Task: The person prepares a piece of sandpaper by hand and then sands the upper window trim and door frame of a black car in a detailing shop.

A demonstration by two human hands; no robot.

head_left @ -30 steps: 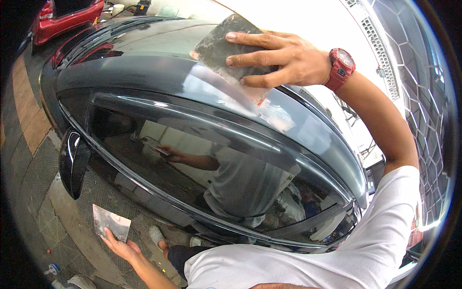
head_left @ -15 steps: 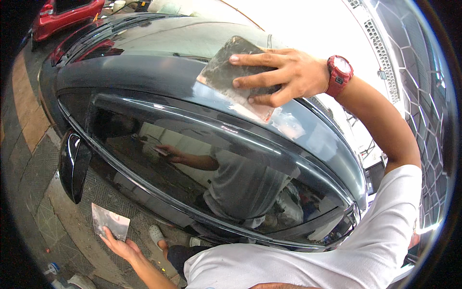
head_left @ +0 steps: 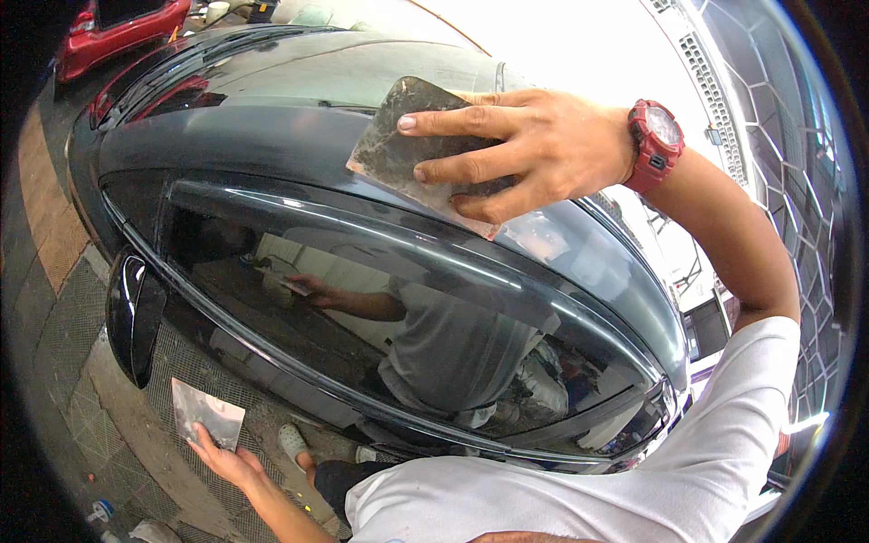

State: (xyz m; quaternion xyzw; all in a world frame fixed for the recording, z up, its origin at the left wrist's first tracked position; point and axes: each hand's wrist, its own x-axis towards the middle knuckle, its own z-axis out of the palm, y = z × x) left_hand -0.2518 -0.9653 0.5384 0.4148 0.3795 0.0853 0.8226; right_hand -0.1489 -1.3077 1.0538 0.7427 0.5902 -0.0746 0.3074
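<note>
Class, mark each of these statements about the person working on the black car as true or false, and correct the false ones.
1. The right hand presses a worn grey abrasive sheet flat on the black car roof. True.
2. The left hand rests on the side window. False: it hangs low, holding a second grey sheet.
3. A red wristwatch is on the right wrist. True.
4. The black side mirror is folded against the roof. False: it sits beside the door, low on the left.
</note>
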